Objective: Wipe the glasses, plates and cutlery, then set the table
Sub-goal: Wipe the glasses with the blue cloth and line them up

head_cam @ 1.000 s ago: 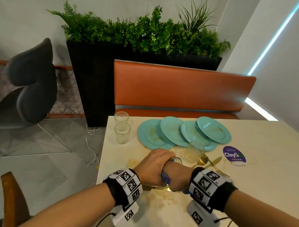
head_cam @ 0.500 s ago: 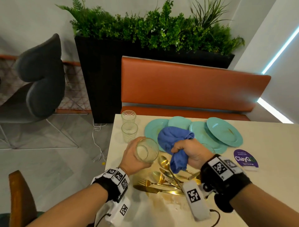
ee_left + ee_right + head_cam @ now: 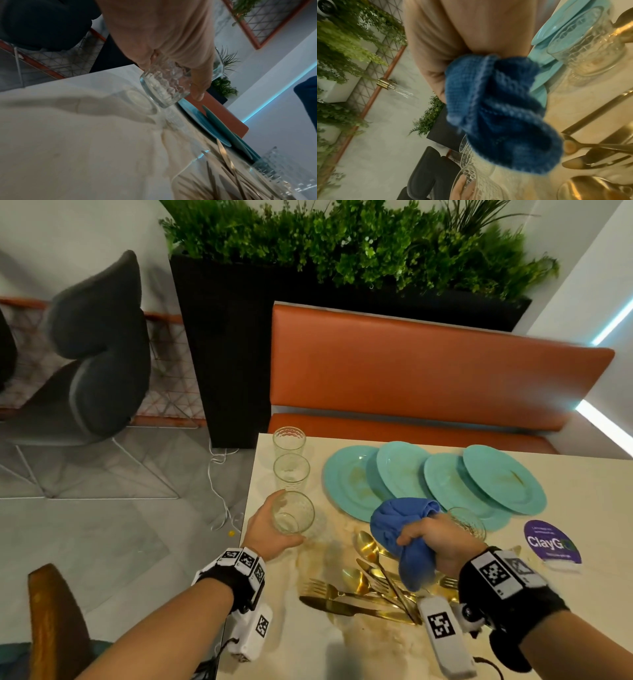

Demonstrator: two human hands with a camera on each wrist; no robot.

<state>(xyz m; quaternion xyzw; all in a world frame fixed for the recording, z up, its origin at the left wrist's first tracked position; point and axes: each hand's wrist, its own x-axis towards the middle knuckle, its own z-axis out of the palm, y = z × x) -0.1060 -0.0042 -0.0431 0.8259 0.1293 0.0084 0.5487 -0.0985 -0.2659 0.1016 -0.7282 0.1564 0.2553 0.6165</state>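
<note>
Presently on the desk (image 3: 565,604), taking the four teal plates (image 3: 428,481) as landmark: left of the plates, two ribbed glasses (image 3: 290,455) stand in a row along the desk's edge; just nearer than these, the left hand (image 3: 270,534) grips a third glass (image 3: 293,517), fingers curled round its wall, tilted and held low over the desk, its base apparently just clear of the top in the left wrist view. Near side of the plates: the right hand (image 3: 442,541) clamps a bunched blue cloth (image 3: 404,537), with a fourth glass (image 3: 467,522) standing touching or just behind it. Nearer again: gold cutlery (image 3: 370,583) in a loose heap, spoons, forks and knife crossed over each other. Right of the plates: a round purple sticker (image 3: 551,542). Condition: plates overlap, some showing yellowish smears; desk surface smeared around the cutlery. Progress, judged: early. The held glass seems bound for the row of two, perhaps already wiped; one glass, all plates and all cutlery look untouched. Nothing yet laid as place settings.
</note>
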